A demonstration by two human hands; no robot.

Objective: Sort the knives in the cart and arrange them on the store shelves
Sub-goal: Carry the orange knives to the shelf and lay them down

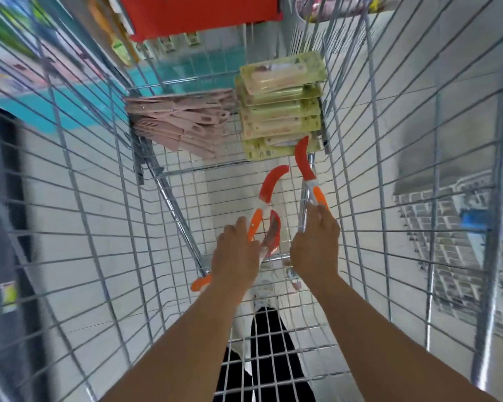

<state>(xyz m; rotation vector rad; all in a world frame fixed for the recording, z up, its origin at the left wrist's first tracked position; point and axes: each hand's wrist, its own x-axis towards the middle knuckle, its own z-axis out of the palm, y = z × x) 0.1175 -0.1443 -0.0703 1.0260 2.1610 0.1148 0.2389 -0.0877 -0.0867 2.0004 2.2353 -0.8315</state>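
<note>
Your left hand (pixel 235 250) reaches down into the wire shopping cart (pixel 99 198), fingers curled round the orange handle of a red-bladed knife (pixel 269 187). Its blade points away from you, up past your knuckles. Just right of that grip, touching the held handle, a second red blade (pixel 275 233) curves down toward the cart floor; whether your fingers also hold it cannot be told, as motion blur obscures the contact. Below your left wrist, an orange knife handle (pixel 199 282) lies on the cart floor, partly hidden by your forearm.

Beyond your left hand, at the far end of the cart, a stack of pink knives on pink cards (pixel 183 123) rests against the front wall. Directly beside it to the right sits a taller stack of green packaged knives (pixel 282 103), tilted and overlapping.

Your right hand (pixel 314 242) grips the orange handle of another red-bladed knife (pixel 304 161). Fingers are wrapped round the handle end; the blade extends away from the grip, and its tip overlaps the near edge of the green stack.

Between your forearms, below the cart mesh, a white shoe (pixel 263 288) and a black trouser leg (pixel 269 343) show through.
</note>
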